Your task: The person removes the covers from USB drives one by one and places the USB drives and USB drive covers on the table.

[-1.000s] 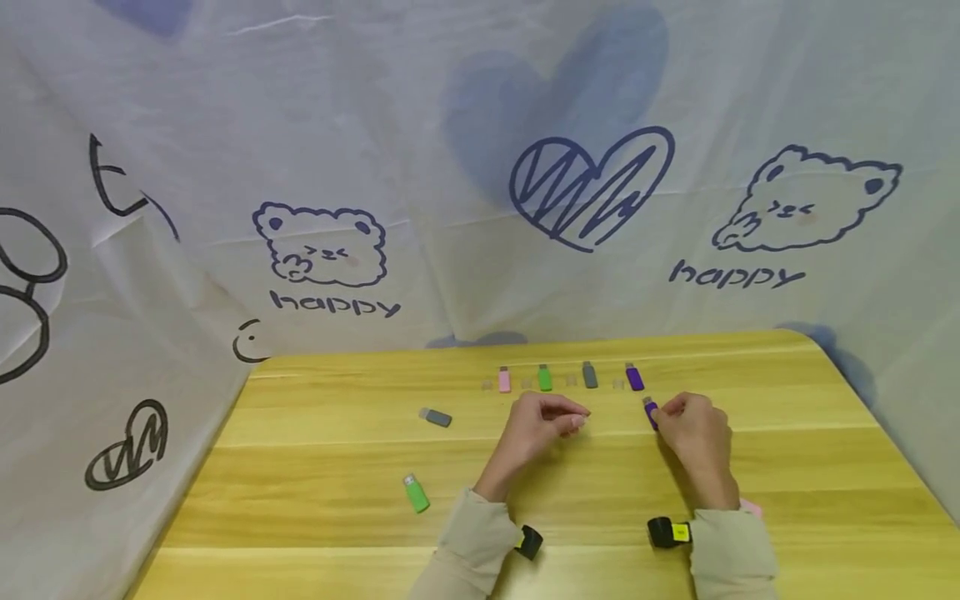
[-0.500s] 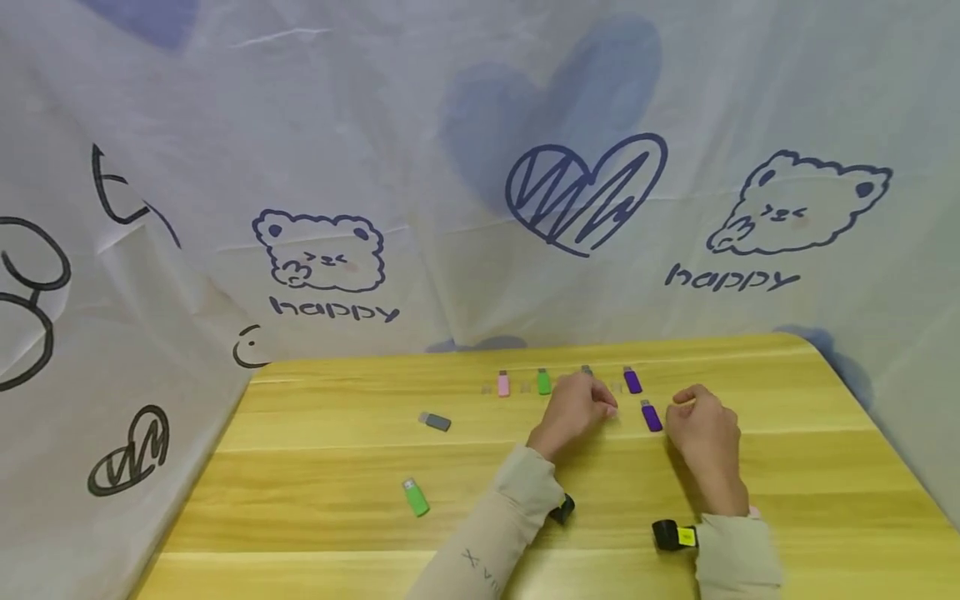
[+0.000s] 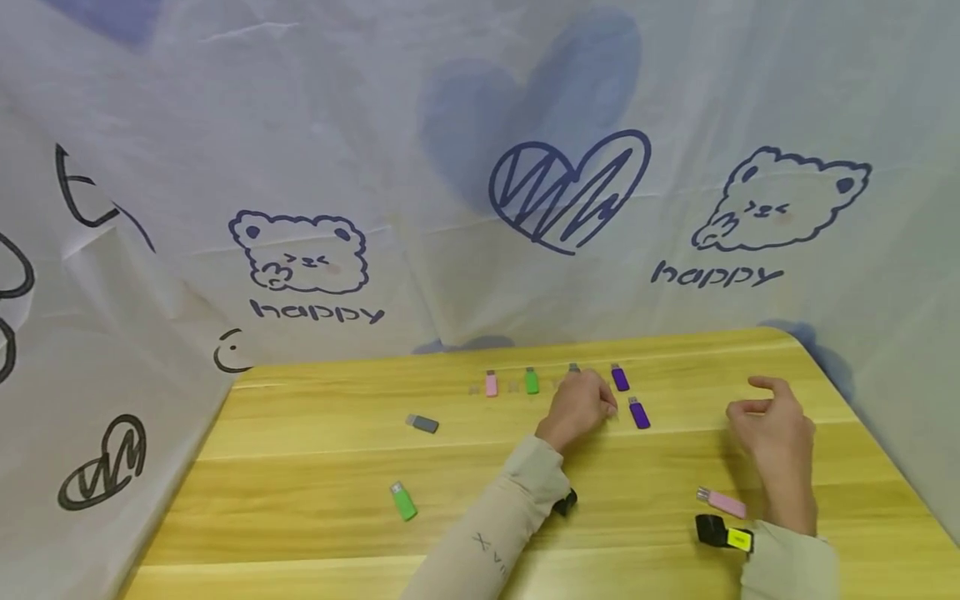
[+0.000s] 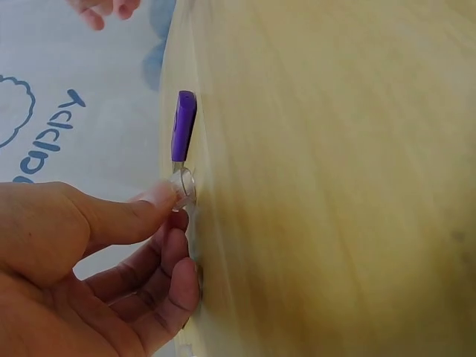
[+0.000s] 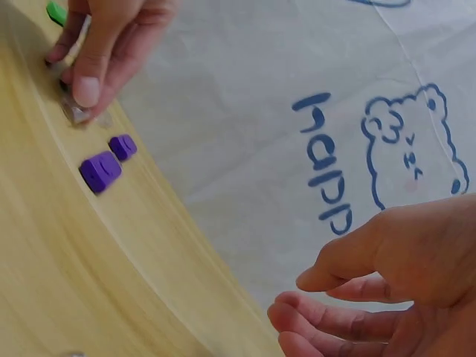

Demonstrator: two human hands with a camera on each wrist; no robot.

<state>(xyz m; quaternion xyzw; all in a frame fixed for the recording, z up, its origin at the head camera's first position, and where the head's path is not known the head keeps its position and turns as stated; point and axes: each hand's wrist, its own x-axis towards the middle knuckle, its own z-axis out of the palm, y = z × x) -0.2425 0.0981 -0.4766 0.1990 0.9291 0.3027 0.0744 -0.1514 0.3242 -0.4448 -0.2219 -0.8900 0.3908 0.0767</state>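
My left hand (image 3: pixel 579 408) pinches a small clear cap (image 4: pixel 185 192) between thumb and fingers, low at the tabletop. Right beside that cap lies a purple USB stick (image 3: pixel 639 413), its metal plug bare and pointing away from me. Just behind it is a second purple USB stick (image 3: pixel 619 377). My right hand (image 3: pixel 776 437) holds nothing, its thumb and fingers apart, over the table's right side. Nearest to it is a pink USB stick (image 3: pixel 725 502). The left hand mostly hides a grey USB stick (image 3: pixel 573 367) in the back row.
Along the back of the wooden table (image 3: pixel 300 533) lie a pink stick (image 3: pixel 491 383) and a green stick (image 3: pixel 532 381), with small clear pieces (image 3: pixel 513 386) beside them. Further left are a grey stick (image 3: pixel 426 424) and a green stick (image 3: pixel 403 502). A printed cloth (image 3: pixel 420 167) hangs behind.
My right hand has let go of the front purple USB stick and drawn away to the right, uncovering the pink one. My left hand has moved right with the clear cap.
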